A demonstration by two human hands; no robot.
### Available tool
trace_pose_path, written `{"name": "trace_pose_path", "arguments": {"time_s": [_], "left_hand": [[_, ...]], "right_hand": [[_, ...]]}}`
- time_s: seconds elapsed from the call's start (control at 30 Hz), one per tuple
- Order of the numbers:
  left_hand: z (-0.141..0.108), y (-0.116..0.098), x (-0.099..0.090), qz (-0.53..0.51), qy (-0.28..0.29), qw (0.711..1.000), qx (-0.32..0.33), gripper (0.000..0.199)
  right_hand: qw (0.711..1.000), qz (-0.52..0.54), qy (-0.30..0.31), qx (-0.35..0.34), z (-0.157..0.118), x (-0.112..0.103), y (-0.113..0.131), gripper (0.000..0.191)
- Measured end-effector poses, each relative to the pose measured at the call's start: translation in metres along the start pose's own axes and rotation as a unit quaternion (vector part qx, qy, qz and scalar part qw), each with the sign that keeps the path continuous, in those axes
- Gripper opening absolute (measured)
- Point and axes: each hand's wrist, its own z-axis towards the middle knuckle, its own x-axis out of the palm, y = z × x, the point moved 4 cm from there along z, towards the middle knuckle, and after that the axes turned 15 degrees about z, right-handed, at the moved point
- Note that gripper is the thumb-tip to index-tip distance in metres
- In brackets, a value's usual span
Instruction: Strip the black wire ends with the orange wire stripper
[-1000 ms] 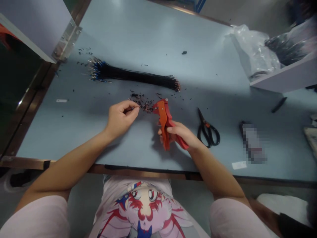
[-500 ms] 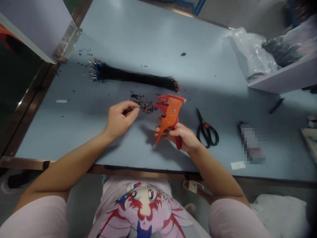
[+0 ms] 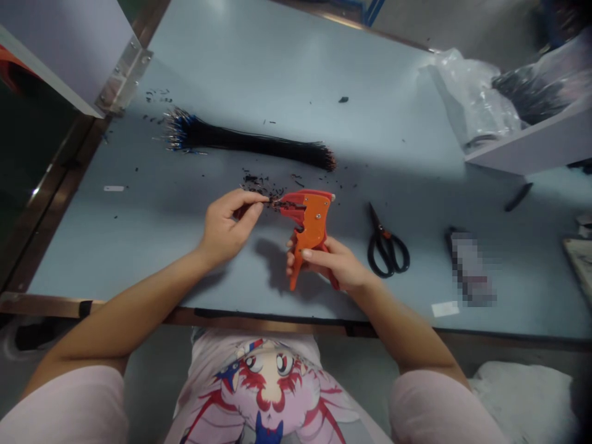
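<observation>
Head camera view showed a clear plastic bag (image 3: pixel 476 102) at the upper right of the frame, slumped against a pale panel (image 3: pixel 531 148). Dark contents showed through the film toward the frame's right edge, too blurred to identify.

Near the centre of the frame, the person's left hand (image 3: pixel 229 225) was nearly closed, thumb and forefinger pinched together on a thin dark wire (image 3: pixel 269 201), of which only a short end could be made out. The right hand (image 3: pixel 340 262), right of centre, was wrapped around the handles of an orange and red wire stripper (image 3: pixel 316 225). The tool stood raised over the blue-grey table (image 3: pixel 379 55), its nose pointing left, just beside the left fingertips; whether the wire lay between its jaws could not be told.

Dark clippings (image 3: pixel 252 179) were scattered behind the meeting point of hand and tool. Above them in the frame, left of centre, a long bundle of black wires (image 3: pixel 259 142) lay crosswise, with blue and metallic ends at its left and coppery ends at its right. Black-handled scissors (image 3: pixel 388 250) lay right of the right hand, points toward the top of the frame. Farther right were a pixelated object (image 3: pixel 474 268) and, near its lower end, a white label (image 3: pixel 444 309).
</observation>
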Motion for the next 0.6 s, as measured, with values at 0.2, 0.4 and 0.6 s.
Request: {"name": "trace_pose_path", "arguments": {"time_s": [0.2,0.4,0.6], "left_hand": [[-0.001,0.002,0.006,-0.033,0.043,0.998,-0.023,0.014],[-0.007,0.004,0.015,-0.121,0.065,0.990,-0.044,0.013],[-0.026,-0.008,0.028,-0.185,0.090,0.978,-0.041,0.007]], "right_hand": [[1.000,0.021,-0.002,0.009,0.001,-0.004,-0.005,0.025],[0.997,0.075,0.008,0.025,0.003,-0.002,-0.006,0.030],[0.985,0.151,0.064,0.054,0.003,0.004,-0.010,0.030]]}}
